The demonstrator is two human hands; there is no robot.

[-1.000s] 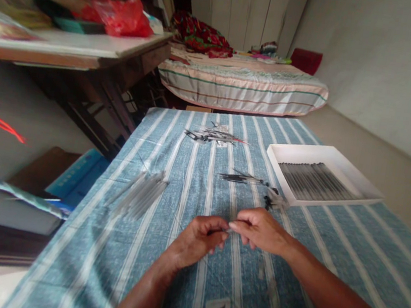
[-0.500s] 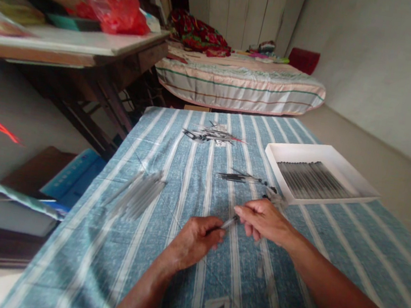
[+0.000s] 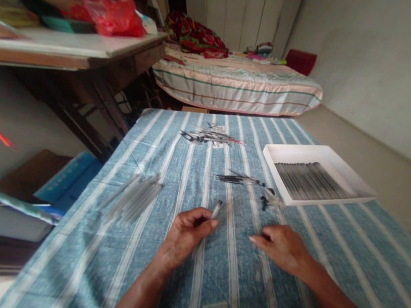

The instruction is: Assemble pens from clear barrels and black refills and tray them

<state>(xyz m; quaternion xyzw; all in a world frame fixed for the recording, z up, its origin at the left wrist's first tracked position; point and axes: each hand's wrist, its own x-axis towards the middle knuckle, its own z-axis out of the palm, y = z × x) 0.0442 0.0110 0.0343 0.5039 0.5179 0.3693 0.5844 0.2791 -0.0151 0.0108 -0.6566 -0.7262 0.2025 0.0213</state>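
Note:
My left hand (image 3: 188, 233) is closed around a slim clear pen (image 3: 217, 207), whose dark end sticks up past the thumb and forefinger. Most of its barrel is hidden in the palm. To the right, my right hand (image 3: 284, 249) hovers apart from the pen with its fingers curled in; nothing shows at its fingertips. Just beyond that hand lie small black and clear pen parts (image 3: 270, 200), beside a bunch of thin black refills (image 3: 234, 178). Left of my left hand is a row of translucent grey pen barrels (image 3: 136, 198).
A white open box (image 3: 336, 199) at the right holds a row of dark-ended pens (image 3: 304, 180). Farther back lies a pile of thin dark pieces (image 3: 211, 135) on the striped cloth (image 3: 157, 280). A side table (image 3: 70, 51) with bags stands left; a bed (image 3: 237, 89) stands behind.
My right hand has drawn away from the pen, moving right and toward me. The pen in my left hand has turned from slanting right to pointing more upward, its dark end exposed.

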